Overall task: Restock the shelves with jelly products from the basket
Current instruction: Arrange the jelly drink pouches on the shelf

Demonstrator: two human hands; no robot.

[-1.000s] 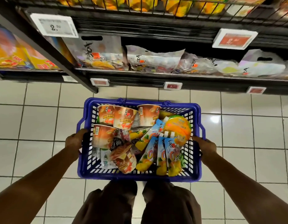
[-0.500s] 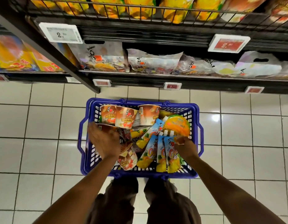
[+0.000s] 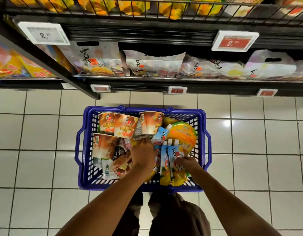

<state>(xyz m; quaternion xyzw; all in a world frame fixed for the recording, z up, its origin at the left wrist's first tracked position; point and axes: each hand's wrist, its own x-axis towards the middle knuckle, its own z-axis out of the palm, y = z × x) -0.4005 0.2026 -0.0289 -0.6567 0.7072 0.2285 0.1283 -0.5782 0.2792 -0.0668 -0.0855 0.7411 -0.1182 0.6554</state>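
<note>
Left hand has slid off the brown-and-orange plastic jelly cups to mid-pile, just beside the blue-and-yellow spouted jelly pouches in the near right of the blue plastic basket. Slick, overlapping pouches could slip or drag neighbours out, imo. Right hand fingers curl onto the outer pouch's edge. Left fingers are hidden, so I can't tell.

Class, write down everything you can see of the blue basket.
The blue basket is plastic, rectangular, with lattice walls, a solid rim and a loop handle on each side. It seems to rest upright on the white tiled floor before the shelves, crowded with jelly cups and jelly pouches. The left hand and right hand reach inside among the packs.
</note>
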